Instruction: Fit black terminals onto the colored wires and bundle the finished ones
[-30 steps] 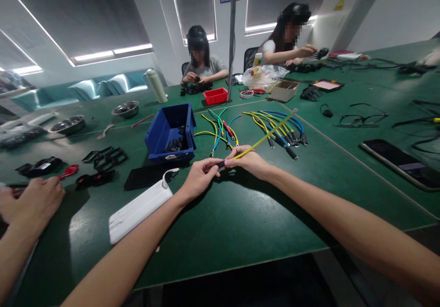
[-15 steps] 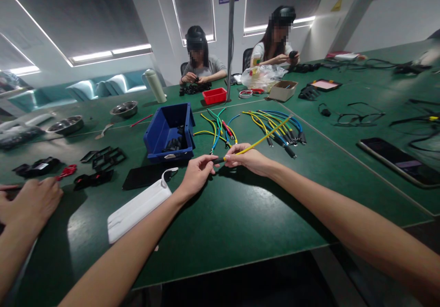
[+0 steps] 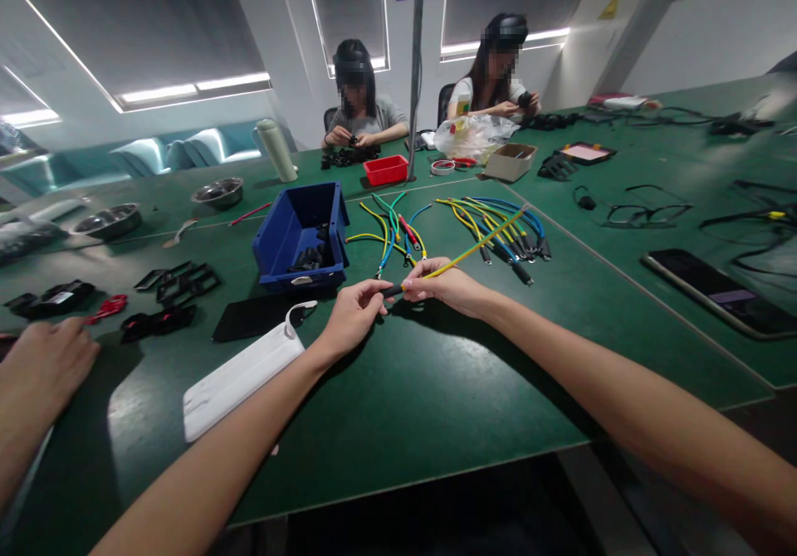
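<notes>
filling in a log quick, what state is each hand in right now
Left hand: closed, pinching the black sleeve.
Right hand: closed, holding the yellow cable next to that sleeve.

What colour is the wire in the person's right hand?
The wire looks mostly yellow, best seen in the head view.

Left forearm [image 3: 252, 419] long, slender and bare, right forearm [image 3: 591, 373] likewise bare, left grip [image 3: 349, 317] and right grip [image 3: 453, 288] both bare, slim-fingered human hands

Teal seats [image 3: 217, 148] line a pale wall [image 3: 283, 33] below dark, light-edged panels [image 3: 168, 25].
</notes>
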`<state>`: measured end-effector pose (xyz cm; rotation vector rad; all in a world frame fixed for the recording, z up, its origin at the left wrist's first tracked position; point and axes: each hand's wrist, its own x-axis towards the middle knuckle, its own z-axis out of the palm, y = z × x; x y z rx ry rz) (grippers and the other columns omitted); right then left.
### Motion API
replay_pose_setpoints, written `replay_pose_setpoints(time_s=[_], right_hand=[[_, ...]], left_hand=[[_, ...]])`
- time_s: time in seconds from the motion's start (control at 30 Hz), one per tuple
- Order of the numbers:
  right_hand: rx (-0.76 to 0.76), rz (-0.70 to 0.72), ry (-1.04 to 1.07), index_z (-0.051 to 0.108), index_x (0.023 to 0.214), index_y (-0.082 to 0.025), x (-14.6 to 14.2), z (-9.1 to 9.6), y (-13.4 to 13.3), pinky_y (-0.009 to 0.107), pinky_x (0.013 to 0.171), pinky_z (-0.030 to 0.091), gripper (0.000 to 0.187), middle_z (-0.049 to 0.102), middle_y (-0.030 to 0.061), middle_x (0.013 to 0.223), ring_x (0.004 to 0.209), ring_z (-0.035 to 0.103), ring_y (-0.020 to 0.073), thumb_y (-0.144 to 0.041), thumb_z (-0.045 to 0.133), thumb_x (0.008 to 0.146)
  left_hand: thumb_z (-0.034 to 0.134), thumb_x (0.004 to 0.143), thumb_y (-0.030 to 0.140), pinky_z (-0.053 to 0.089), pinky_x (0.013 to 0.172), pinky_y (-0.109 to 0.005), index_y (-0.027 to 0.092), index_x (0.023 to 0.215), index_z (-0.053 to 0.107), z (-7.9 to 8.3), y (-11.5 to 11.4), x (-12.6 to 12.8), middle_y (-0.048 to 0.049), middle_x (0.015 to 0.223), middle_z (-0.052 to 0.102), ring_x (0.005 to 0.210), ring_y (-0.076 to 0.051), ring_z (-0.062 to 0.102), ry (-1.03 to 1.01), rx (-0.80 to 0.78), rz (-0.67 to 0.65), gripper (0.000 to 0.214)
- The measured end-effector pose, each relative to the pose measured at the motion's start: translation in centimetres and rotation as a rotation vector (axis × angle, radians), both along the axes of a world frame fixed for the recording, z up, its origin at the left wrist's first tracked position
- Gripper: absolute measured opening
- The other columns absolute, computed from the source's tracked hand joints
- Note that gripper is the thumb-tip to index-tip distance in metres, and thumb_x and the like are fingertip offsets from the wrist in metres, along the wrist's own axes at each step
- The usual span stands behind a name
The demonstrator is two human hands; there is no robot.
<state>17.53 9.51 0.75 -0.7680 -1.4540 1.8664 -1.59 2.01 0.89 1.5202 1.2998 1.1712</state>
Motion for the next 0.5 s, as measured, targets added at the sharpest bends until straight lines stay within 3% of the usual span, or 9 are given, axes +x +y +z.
replay_pose_setpoints(time_s=[0.5], right_hand=[[0.029, 0.004, 0.01, 0.062, 0.071, -0.013, -0.1, -0.18, -0.06, 0.022, 0.059, 0.049, 0.031, 0.07, 0.0056, 0.067, 0.059, 0.064, 0.0106, -0.036, 0.082, 0.065]], left_hand=[[0.055, 0.083, 0.025, 0.05, 0.065, -0.026, 0.01, 0.104, 0.067, -0.14, 0.01, -0.15, -0.0068, 0.083, 0.071, 0.063, -0.012, 0.061, 0.041, -0.006, -0.032, 0.029]])
